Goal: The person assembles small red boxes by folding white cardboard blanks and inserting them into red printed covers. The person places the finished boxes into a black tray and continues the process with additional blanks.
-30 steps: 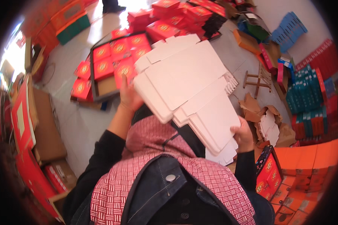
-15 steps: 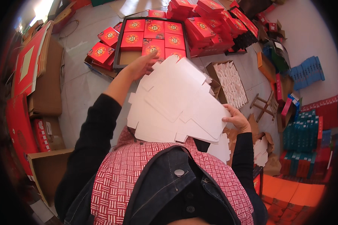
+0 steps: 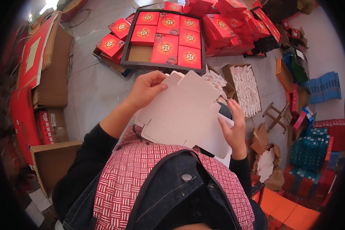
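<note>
Across my lap, over a red and white patterned apron, lie flat white die-cut carton blanks [image 3: 189, 105] with cut tabs and slots. My left hand [image 3: 147, 90] is closed on the upper left corner of the top blank, thumb above and fingers bent at the edge. Beside the right edge of the blanks, my right hand [image 3: 234, 128] is raised with fingers stretched and thumb apart; whether it touches the card I cannot tell. Just beyond stands a black-rimmed tray [image 3: 125, 57] of red printed boxes [image 3: 165, 48], with its near left space showing brown board.
Loose red boxes [image 3: 218, 28] are piled behind the tray on the right. A carton [image 3: 228, 76] of white packets is at the right, near a small wooden stool [image 3: 276, 115]. Cardboard sheets [image 3: 53, 65] lean at the left above an open carton [image 3: 57, 147].
My left hand has come nearer and now pinches the top blank's corner. My right hand has let go of the right edge and opened upward. The view has shifted slightly.
</note>
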The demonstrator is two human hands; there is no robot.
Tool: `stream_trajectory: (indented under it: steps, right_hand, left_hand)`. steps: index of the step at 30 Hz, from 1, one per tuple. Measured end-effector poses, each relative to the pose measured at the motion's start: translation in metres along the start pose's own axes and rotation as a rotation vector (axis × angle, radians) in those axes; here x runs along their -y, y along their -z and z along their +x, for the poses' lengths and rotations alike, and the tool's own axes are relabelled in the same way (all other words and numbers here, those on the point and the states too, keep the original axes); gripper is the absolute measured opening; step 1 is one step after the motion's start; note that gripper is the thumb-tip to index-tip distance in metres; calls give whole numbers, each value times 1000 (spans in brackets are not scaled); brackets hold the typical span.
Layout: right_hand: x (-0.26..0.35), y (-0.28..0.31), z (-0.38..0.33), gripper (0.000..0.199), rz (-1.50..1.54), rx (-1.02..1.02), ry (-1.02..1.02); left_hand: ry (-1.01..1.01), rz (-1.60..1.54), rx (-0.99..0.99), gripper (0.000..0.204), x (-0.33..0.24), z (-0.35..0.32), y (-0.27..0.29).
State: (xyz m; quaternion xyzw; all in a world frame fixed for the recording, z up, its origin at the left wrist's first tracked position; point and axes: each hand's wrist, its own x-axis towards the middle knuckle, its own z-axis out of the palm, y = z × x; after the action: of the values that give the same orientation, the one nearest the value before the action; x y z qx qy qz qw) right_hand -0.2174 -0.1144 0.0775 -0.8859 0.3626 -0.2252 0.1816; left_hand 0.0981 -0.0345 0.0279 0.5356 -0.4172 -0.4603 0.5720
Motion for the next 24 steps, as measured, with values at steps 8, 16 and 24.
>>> stream_trajectory:
  steps: [8,16,24]
  right_hand:
    - [-50,47,20,31,292,418,-437]
    - [-80,11,-25,15,1210,-146,-791]
    - [-46,-11,-34,25,1141,-448,-723]
  left_hand:
    - [-34,-181,-147,18,-8,3,18]
    - [182,-619,-42,27,19,12,29]
    - [144,-25,42,35,-24,16,40]
